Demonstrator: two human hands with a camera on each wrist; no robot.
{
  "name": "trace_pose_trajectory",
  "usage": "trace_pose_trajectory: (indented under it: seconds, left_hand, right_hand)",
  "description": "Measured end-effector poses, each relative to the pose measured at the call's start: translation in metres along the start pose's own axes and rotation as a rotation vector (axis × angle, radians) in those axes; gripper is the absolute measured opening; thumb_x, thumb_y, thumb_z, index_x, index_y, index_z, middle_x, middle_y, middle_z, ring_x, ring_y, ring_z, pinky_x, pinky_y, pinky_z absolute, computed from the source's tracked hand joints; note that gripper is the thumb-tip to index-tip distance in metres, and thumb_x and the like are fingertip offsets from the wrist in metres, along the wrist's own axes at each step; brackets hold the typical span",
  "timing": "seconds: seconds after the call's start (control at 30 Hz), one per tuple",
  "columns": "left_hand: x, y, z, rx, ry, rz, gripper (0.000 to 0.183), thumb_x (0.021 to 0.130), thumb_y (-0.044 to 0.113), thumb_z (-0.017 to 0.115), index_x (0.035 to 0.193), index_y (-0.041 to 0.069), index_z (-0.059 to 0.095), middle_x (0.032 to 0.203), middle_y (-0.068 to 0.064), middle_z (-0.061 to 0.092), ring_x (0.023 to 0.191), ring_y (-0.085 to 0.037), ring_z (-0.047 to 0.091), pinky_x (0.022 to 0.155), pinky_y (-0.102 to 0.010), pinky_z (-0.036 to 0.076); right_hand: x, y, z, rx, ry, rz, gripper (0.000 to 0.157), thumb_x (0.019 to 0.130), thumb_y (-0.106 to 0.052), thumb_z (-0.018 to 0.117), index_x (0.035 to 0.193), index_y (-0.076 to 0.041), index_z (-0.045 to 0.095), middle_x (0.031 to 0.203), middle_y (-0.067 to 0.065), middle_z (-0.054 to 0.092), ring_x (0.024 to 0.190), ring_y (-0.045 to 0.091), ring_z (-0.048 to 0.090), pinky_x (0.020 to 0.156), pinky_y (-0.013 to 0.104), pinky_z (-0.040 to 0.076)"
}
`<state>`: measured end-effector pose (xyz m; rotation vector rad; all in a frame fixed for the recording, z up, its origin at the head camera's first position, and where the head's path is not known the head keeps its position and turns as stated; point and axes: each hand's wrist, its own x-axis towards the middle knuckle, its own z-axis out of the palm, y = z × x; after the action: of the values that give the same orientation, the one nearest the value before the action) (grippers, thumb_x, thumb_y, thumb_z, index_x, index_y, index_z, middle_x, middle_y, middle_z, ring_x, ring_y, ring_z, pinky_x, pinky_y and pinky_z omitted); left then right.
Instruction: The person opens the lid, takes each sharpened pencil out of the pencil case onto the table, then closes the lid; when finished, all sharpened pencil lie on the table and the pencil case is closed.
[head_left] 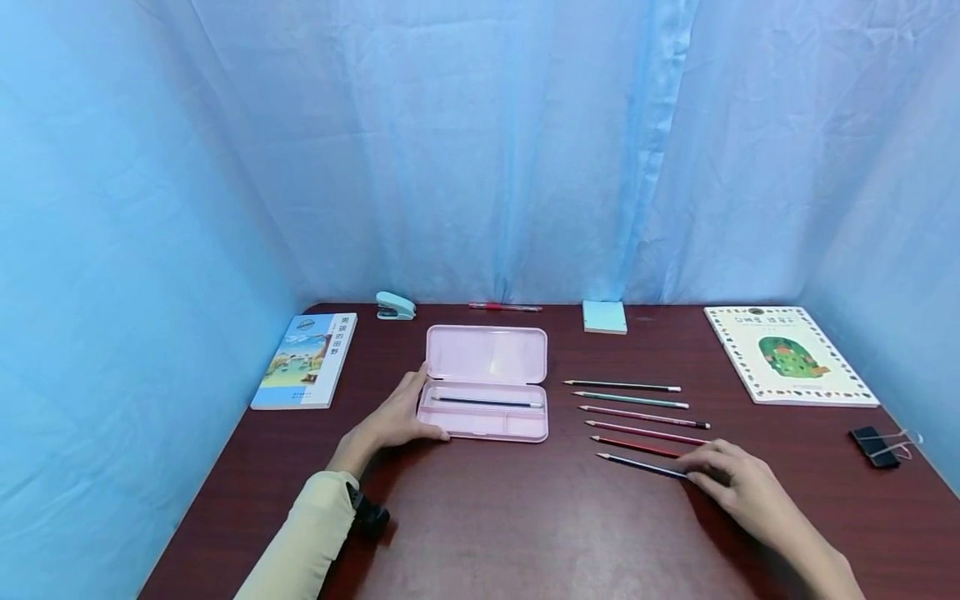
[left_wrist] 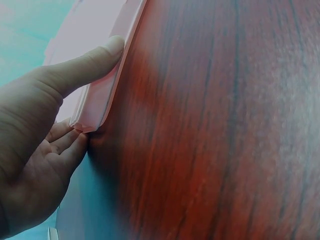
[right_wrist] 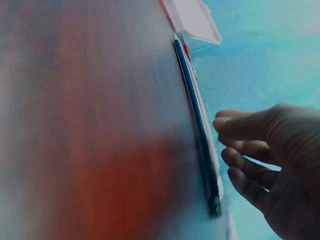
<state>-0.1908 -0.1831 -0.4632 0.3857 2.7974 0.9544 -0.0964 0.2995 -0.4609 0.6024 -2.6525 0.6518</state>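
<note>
A pink pencil case [head_left: 487, 354] lies with its lid raised, and one dark pencil [head_left: 487, 402] rests in its long compartment. My left hand [head_left: 393, 417] holds the case by its left end, thumb on the front wall and fingers at the left side; in the left wrist view the thumb [left_wrist: 92, 65] presses the pink wall. Several pencils lie in a row to the right of the case. Over the blunt end of the nearest one, a dark striped pencil [head_left: 637, 464], is my right hand [head_left: 738, 487]. Its fingers [right_wrist: 250, 172] are loosely bent beside the pencil, holding nothing.
At the back stand a mint stapler [head_left: 396, 306], a red pen [head_left: 505, 307] and a pale note pad [head_left: 604, 317]. Books lie at the left [head_left: 306, 361] and right [head_left: 791, 356]. A black binder clip [head_left: 875, 447] sits near the right edge. Blue curtains [head_left: 480, 150] enclose the table.
</note>
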Motion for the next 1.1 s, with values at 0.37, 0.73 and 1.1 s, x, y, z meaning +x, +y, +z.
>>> trace_pose_trajectory:
  seconds: [0.37,0.73,1.1]
  left_hand:
    - [0.0,-0.001,-0.003,-0.002,-0.003,0.003,0.124,0.06,0.051,0.081,0.15,0.016,0.003,0.14,-0.007,0.029,0.12,-0.019,0.035,0.104,-0.041,0.03]
    - [-0.001,-0.002,0.0,-0.024,0.002,-0.002,0.123,0.06,0.05,0.082,0.15,0.018,0.004,0.139,-0.006,0.029,0.119,-0.019,0.035,0.104,-0.041,0.031]
    - [0.0,0.0,-0.002,-0.002,-0.007,0.012,0.124,0.06,0.05,0.082,0.149,0.014,0.005,0.139,-0.006,0.029,0.121,-0.019,0.034,0.105,-0.039,0.029]
  right_hand:
    - [0.083,-0.061,0.042,0.126,-0.075,-0.172,0.023,0.078,-0.01,0.072,0.1,-0.018,0.069,0.1,-0.007,0.06,0.092,0.011,0.058,0.077,0.035,0.047]
    - [0.141,-0.129,0.101,0.206,-0.247,-0.208,0.029,0.083,-0.011,0.066,0.111,-0.007,0.062,0.109,0.007,0.058,0.102,0.023,0.054,0.087,0.043,0.043]
    - [0.171,-0.129,0.127,0.201,-0.439,-0.074,0.019,0.083,-0.006,0.064,0.102,-0.004,0.067,0.088,0.004,0.064,0.082,0.017,0.057,0.079,0.036,0.047]
